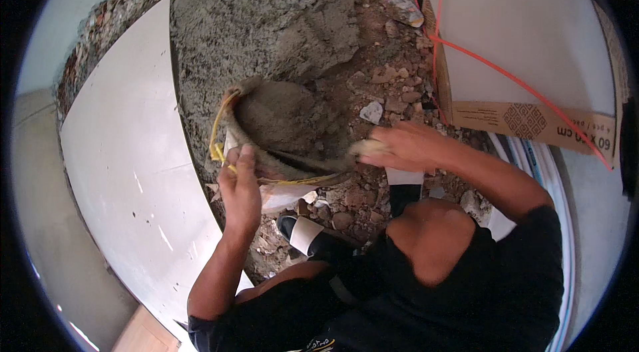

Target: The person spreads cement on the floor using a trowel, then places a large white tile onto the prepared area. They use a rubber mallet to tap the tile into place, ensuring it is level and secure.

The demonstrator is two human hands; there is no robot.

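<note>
A white woven sack [283, 197] with a mortar-smeared rim stands in front of me, its mouth spread wide. Grey, damp-looking mortar mix [283, 112] shows in and beyond that mouth; where the sack's far edge lies I cannot tell. On the near left side, my left hand [241, 185] pinches the rim between thumb and fingers. A yellow strap [215, 136] hangs along the rim beside it. Across from it, my right hand [406, 144] is closed around the bunched right end of the rim, its fingers partly hidden.
Wet mortar [246, 19] spreads over the ground beyond the sack. Broken rubble [346, 202] lies around my shoes. A large white panel [133, 152] leans along the left. At right are a cardboard-edged white board [526, 39], an orange cord [496, 66] and white pipes [556, 199].
</note>
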